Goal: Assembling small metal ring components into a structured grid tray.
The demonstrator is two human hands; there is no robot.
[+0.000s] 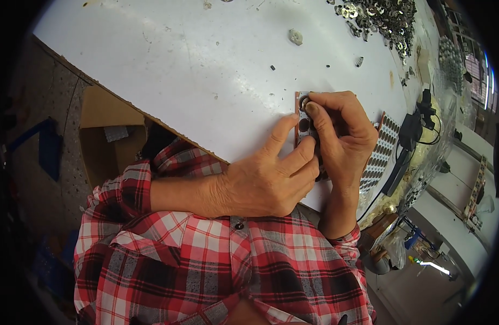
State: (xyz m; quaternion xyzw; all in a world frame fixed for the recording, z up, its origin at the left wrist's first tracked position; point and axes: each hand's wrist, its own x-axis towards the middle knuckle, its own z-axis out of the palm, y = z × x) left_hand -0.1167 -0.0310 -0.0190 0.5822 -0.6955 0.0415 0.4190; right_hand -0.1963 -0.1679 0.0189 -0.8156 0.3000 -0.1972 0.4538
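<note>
A narrow board strip (299,132) with a reddish-brown edge, a pale face and dark round spots lies near the white table's front edge. My left hand (263,184) is closed on it, the index fingertip at its left side and the other fingers curled over its lower part. At the strip's far end, my right hand (344,127) pinches a small round metal piece (304,101) between thumb and index finger, against one of the round spots. My fingers hide much of the strip, and the metal piece shows only in part.
A heap of small shiny metal parts (387,21) lies at the far right of the table. Larger spotted boards (382,149) and a black power strip with cable (398,173) are right of my hand. An open cardboard box (106,138) stands below the table's left edge.
</note>
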